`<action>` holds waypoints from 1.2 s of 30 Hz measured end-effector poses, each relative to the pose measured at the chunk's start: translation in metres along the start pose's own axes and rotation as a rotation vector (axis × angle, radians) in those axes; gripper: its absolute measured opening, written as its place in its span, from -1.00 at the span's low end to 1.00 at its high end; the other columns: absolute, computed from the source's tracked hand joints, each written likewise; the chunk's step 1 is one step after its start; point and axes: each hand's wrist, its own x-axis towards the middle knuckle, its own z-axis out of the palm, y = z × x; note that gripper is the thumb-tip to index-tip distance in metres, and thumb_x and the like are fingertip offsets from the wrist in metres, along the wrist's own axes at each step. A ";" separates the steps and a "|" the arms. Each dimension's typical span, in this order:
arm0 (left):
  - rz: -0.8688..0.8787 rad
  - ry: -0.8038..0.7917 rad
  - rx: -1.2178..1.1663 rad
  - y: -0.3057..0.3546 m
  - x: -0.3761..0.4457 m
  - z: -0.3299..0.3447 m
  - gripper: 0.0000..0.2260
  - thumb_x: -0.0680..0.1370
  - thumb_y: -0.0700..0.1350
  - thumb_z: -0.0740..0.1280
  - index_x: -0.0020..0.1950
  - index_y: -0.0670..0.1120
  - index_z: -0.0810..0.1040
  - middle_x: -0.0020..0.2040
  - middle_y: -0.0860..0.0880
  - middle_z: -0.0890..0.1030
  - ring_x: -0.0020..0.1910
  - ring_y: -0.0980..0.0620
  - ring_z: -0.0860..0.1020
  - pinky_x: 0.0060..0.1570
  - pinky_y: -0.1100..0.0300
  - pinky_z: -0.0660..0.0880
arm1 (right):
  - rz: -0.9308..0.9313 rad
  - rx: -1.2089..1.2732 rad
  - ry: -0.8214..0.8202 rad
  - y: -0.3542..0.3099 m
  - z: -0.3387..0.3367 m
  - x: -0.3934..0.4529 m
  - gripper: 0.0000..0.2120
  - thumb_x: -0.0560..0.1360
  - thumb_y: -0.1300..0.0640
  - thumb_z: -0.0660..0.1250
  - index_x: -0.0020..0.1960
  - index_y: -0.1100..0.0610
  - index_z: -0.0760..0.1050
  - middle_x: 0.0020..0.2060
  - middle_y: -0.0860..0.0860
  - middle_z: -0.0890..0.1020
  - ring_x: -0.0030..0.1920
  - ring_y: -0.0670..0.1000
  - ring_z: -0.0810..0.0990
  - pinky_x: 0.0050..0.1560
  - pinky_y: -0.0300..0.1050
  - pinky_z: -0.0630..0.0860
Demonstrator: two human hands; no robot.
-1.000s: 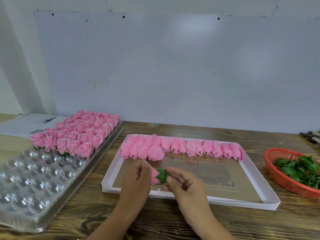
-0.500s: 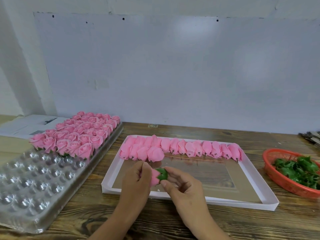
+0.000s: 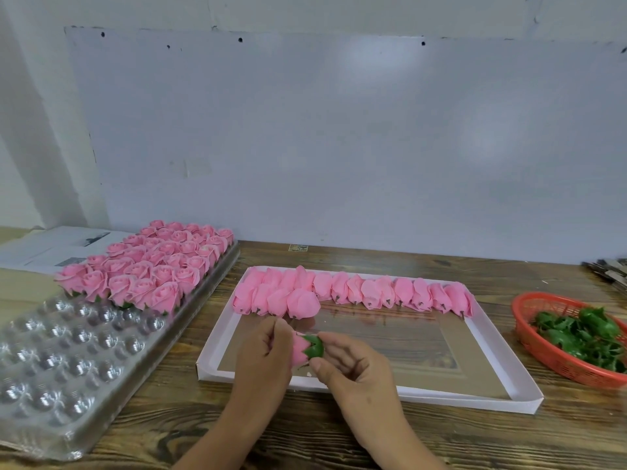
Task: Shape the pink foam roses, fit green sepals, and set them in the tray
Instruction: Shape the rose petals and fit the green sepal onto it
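Note:
My left hand [image 3: 263,361] grips a pink foam rose [image 3: 298,351] over the near edge of a white cardboard tray [image 3: 502,364]. A green sepal [image 3: 315,347] sits on the rose's base, and my right hand [image 3: 353,368] pinches it between thumb and fingers. A row of unshaped pink buds [image 3: 356,293] lies along the far side of that tray. To the left, a clear plastic cell tray [image 3: 68,361] holds several finished roses [image 3: 149,266] in its far half; the near cells are bare. A red basket [image 3: 529,330] at the right holds green sepals [image 3: 583,334].
Everything stands on a wooden table [image 3: 305,432] against a white wall. Printed paper [image 3: 44,249] lies at the far left behind the cell tray. Some dark tools [image 3: 610,269] stick in at the far right edge.
The sepal has been pressed closer onto the rose's base by my right hand. Both hands stay over the white tray's near edge.

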 end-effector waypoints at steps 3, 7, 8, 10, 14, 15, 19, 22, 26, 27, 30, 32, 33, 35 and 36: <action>0.025 -0.004 -0.007 0.001 0.000 0.000 -0.71 0.62 -0.13 0.18 -0.28 -0.16 0.45 -0.38 0.13 0.46 -0.39 0.21 0.40 -0.38 0.32 0.37 | 0.035 0.056 0.020 -0.002 0.000 0.001 -0.69 0.46 0.41 0.42 0.05 0.03 0.60 -0.11 -0.07 0.75 -0.07 -0.10 0.71 -0.09 -0.21 0.62; 0.022 0.012 -0.007 0.002 0.000 0.000 -0.71 0.60 -0.10 0.17 -0.26 -0.20 0.44 -0.40 0.11 0.43 -0.41 0.19 0.39 -0.40 0.30 0.35 | 0.084 0.109 0.027 -0.005 0.000 0.001 -0.70 0.51 0.42 0.35 0.09 0.07 0.57 -0.09 -0.01 0.75 -0.15 -0.11 0.70 -0.21 -0.25 0.60; 0.028 0.019 -0.003 0.002 0.000 0.000 -0.71 0.61 -0.11 0.17 -0.26 -0.22 0.44 -0.41 0.12 0.42 -0.40 0.19 0.39 -0.40 0.33 0.34 | 0.085 0.103 0.019 -0.006 0.000 0.001 -0.70 0.51 0.41 0.35 0.09 0.06 0.57 -0.06 0.00 0.74 -0.13 -0.10 0.70 -0.20 -0.25 0.60; 0.036 0.021 0.002 0.002 0.000 0.000 -0.71 0.62 -0.14 0.18 -0.25 -0.24 0.43 -0.41 0.13 0.41 -0.41 0.19 0.37 -0.39 0.34 0.33 | 0.079 0.086 0.002 -0.006 0.000 0.000 -0.70 0.52 0.39 0.36 0.09 0.02 0.56 0.00 0.01 0.73 -0.07 -0.11 0.70 -0.19 -0.24 0.59; 0.025 0.037 -0.011 0.001 -0.002 0.000 -0.70 0.62 -0.13 0.18 -0.32 -0.12 0.41 -0.43 0.14 0.44 -0.41 0.22 0.40 -0.39 0.39 0.34 | 0.065 0.072 -0.001 -0.004 0.001 0.000 -0.67 0.50 0.40 0.37 0.10 0.01 0.56 0.01 0.00 0.72 -0.02 -0.09 0.70 -0.19 -0.26 0.58; 0.018 0.039 -0.018 0.000 -0.002 0.000 -0.69 0.62 -0.11 0.17 -0.33 -0.07 0.41 -0.43 0.15 0.45 -0.41 0.23 0.41 -0.40 0.41 0.35 | 0.061 0.069 0.001 -0.003 0.001 -0.001 -0.66 0.50 0.41 0.37 0.10 0.01 0.56 0.00 -0.01 0.73 -0.01 -0.08 0.70 -0.18 -0.26 0.58; 0.009 0.063 -0.017 -0.001 -0.001 0.000 -0.69 0.59 -0.06 0.16 -0.35 -0.02 0.42 -0.44 0.14 0.48 -0.43 0.24 0.42 -0.40 0.41 0.37 | 0.046 0.060 0.010 -0.001 0.002 -0.001 -0.65 0.47 0.41 0.40 0.10 0.01 0.57 -0.03 -0.07 0.74 0.02 -0.06 0.69 -0.10 -0.21 0.61; 0.016 0.070 -0.014 -0.003 0.000 0.001 -0.71 0.58 -0.04 0.16 -0.33 -0.04 0.43 -0.44 0.11 0.47 -0.42 0.22 0.42 -0.41 0.39 0.37 | 0.038 0.039 0.011 -0.001 0.002 -0.001 -0.64 0.46 0.39 0.42 0.10 -0.01 0.57 -0.03 -0.11 0.73 0.05 -0.05 0.69 0.07 -0.11 0.62; -0.001 0.057 -0.008 -0.005 0.000 0.001 -0.73 0.61 -0.05 0.16 -0.28 0.00 0.46 -0.43 0.08 0.51 -0.45 0.23 0.42 -0.43 0.37 0.38 | 0.020 0.008 -0.020 0.000 0.002 -0.001 -0.62 0.44 0.39 0.45 0.12 0.00 0.57 -0.03 -0.15 0.73 0.05 -0.08 0.69 0.13 -0.13 0.61; -0.004 0.058 -0.012 -0.005 0.000 0.001 -0.72 0.61 -0.06 0.16 -0.29 0.00 0.46 -0.43 0.08 0.52 -0.45 0.24 0.43 -0.43 0.39 0.38 | 0.016 0.003 -0.024 0.000 0.002 -0.001 -0.62 0.44 0.39 0.46 0.12 -0.01 0.57 -0.02 -0.15 0.73 0.06 -0.09 0.68 0.13 -0.16 0.60; -0.015 0.060 -0.026 -0.004 0.000 0.000 -0.67 0.63 -0.07 0.16 -0.35 0.01 0.45 -0.44 0.04 0.51 -0.45 0.24 0.41 -0.43 0.37 0.37 | 0.003 -0.001 -0.022 0.002 0.002 -0.001 -0.61 0.43 0.39 0.46 0.12 -0.02 0.58 -0.01 -0.14 0.73 0.08 -0.09 0.68 0.13 -0.22 0.58; -0.028 0.055 -0.018 -0.005 0.001 0.000 -0.68 0.63 -0.07 0.16 -0.32 -0.04 0.44 -0.39 -0.06 0.49 -0.44 0.21 0.39 -0.40 0.28 0.37 | -0.005 -0.005 -0.016 0.003 0.002 0.000 -0.61 0.43 0.38 0.47 0.11 -0.02 0.58 -0.02 -0.14 0.73 0.07 -0.10 0.68 0.12 -0.23 0.58; -0.031 0.052 -0.013 -0.005 0.001 0.000 -0.69 0.63 -0.06 0.16 -0.31 -0.07 0.43 -0.38 -0.08 0.47 -0.43 0.20 0.39 -0.38 0.23 0.36 | -0.008 -0.004 -0.014 0.004 0.002 0.000 -0.61 0.43 0.38 0.47 0.11 -0.03 0.58 -0.02 -0.14 0.73 0.07 -0.09 0.68 0.12 -0.23 0.58; -0.006 0.045 0.003 -0.006 0.000 0.001 -0.69 0.63 -0.07 0.17 -0.30 -0.10 0.42 -0.40 0.01 0.44 -0.43 0.21 0.38 -0.39 0.27 0.35 | -0.010 0.000 -0.008 0.004 0.002 0.000 -0.62 0.43 0.38 0.47 0.10 -0.04 0.58 -0.03 -0.14 0.73 0.06 -0.10 0.68 0.12 -0.23 0.58; 0.018 0.044 0.013 -0.006 0.000 0.001 -0.70 0.62 -0.09 0.17 -0.30 -0.14 0.42 -0.41 0.06 0.44 -0.42 0.21 0.38 -0.39 0.30 0.35 | -0.010 0.008 -0.005 0.005 0.002 -0.001 -0.63 0.44 0.39 0.46 0.08 -0.03 0.59 -0.05 -0.14 0.73 0.06 -0.11 0.68 0.12 -0.23 0.59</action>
